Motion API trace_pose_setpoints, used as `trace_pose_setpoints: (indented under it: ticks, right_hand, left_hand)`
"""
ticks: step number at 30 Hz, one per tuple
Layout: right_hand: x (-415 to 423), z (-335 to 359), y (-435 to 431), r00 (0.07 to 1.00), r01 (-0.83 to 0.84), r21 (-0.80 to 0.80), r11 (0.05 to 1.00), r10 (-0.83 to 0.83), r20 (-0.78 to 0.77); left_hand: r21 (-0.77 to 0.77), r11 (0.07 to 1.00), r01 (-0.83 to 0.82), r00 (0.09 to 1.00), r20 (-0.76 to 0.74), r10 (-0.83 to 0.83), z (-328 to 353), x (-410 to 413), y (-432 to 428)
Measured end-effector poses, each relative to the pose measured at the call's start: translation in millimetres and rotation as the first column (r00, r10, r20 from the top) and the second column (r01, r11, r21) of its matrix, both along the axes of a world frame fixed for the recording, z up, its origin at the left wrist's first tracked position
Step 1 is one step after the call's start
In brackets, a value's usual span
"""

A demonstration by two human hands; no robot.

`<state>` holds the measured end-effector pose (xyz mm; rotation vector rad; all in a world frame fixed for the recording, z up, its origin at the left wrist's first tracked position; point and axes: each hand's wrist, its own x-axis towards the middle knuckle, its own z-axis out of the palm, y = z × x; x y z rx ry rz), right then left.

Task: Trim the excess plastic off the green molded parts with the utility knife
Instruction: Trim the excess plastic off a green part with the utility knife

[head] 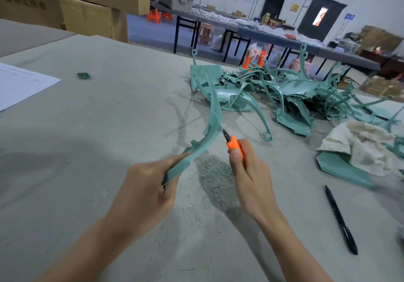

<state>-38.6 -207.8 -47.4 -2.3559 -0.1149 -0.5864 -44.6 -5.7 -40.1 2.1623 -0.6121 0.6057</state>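
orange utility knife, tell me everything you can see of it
The orange plastic utility knife has a short dark blade at its front. The right hand grips it, thumb laid along the body, hiding most of the handle. It points forward and left, its tip at the edge of the curved green molded strip.

The curved molded part [209, 128] in the middle and the pile of molded parts [284, 91] at far right are one flat teal green, while the utility knife [235, 145] has a bright orange handle and a dark blade. The table covering [87, 150] is pale grey with fine ribbing, the heap of shavings [215, 176] a duller grey-green, the pen [341, 220] at near right black and the rag [360, 146] cream with brownish stains. At far left the sheet of paper [19, 82] is white with faint grey print, the small piece [84, 75] beside it dark green, and the cardboard boxes [98, 8] brown with dark printed characters.
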Motion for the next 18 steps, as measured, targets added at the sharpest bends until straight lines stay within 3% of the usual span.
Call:
trace_pose_setpoints:
  ticks: [5, 13, 18]
  right_hand:
    - [-8, -2, 6, 0.997, -0.061, -0.027, 0.998, 0.062, 0.052]
    - [-5, 3, -3, 0.998, -0.024, 0.001, 1.0, 0.023, 0.064]
    - [-13, 3, -1, 0.977, 0.135, -0.152, 0.979, -0.106, 0.184]
  left_hand:
    - [-0.055, 0.997, -0.063, 0.997, 0.041, 0.065, 2, 2, -2]
    - [-0.052, 0.999, 0.004, 0.999, 0.041, -0.001, 3, 0, -1]
    - [-0.008, 0.998, -0.07, 0.997, 0.037, 0.07, 2, 4, 0]
